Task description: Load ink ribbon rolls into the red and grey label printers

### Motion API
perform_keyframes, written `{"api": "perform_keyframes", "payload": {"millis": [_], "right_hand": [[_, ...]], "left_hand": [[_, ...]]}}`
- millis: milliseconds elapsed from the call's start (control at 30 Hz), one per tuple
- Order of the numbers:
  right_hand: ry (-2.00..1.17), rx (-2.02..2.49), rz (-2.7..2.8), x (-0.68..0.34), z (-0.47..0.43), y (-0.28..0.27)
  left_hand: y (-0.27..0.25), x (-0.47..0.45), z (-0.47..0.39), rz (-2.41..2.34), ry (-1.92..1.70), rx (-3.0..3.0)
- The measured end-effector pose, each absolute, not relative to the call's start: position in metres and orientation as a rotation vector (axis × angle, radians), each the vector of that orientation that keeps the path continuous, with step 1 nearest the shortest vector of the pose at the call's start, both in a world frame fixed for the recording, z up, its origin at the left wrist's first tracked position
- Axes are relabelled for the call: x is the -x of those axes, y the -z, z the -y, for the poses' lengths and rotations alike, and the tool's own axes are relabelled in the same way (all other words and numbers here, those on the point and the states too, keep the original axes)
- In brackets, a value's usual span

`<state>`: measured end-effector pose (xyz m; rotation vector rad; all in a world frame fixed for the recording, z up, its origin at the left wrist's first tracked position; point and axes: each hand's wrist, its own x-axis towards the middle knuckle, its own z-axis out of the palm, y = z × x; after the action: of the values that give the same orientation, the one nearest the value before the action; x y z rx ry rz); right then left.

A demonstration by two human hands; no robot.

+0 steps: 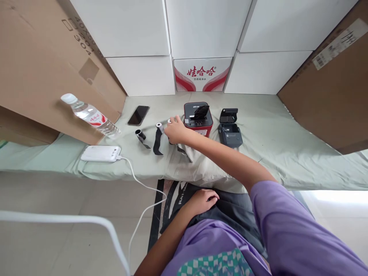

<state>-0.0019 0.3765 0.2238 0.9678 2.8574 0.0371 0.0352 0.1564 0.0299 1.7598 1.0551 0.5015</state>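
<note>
My right hand is closed around a paper roll, largely hidden by the fingers; a dark strip trails out below it. Just left, another paper roll stands with its black strip hanging down on the cloth. Further left is a black roll with a hollow core, its short tail lying beside it. Close to the right wrist sits a red and black label printer with a dark piece sticking up from its top. My left hand rests on my lap, fingers loosely bent and holding nothing.
A small dark printer has its lid up on the right. Leftward are a phone, a white power bank with a cable, and a water bottle. White boxes line the back; cardboard boxes flank both sides.
</note>
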Motion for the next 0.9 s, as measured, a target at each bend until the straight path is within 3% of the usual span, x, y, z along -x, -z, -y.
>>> {"api": "perform_keyframes", "payload": {"millis": [100,200,300,400,500,700,900], "right_hand": [[0.401,-1.05,-3.001,-0.022,-0.37,-0.227],[1.36,-1.032,-3.083,-0.062,-0.362,-0.226],[2.424,-0.92,-2.771,-0.104,-0.344,-0.209],[3.095,-0.878,-2.328,-0.139,-0.317,-0.189],[3.28,-1.076,-2.169,-0.162,-0.292,-0.175],[3.216,-1.738,-1.92,-0.183,-0.273,-0.16],[3.423,-1.43,-1.913,-0.179,-0.273,-0.151]], "left_hand": [[-0.031,-0.035,-0.157,-1.074,-0.479,-1.765],[-0.03,-0.033,-0.159,-1.06,-0.443,-1.771],[-0.028,-0.032,-0.161,-1.027,-0.429,-1.78],[-0.027,-0.033,-0.162,-1.012,-0.444,-1.777],[-0.029,-0.033,-0.162,-1.01,-0.467,-1.757],[-0.033,-0.033,-0.163,-1.033,-0.432,-1.718],[-0.035,-0.033,-0.165,-1.019,-0.476,-1.709]]}}
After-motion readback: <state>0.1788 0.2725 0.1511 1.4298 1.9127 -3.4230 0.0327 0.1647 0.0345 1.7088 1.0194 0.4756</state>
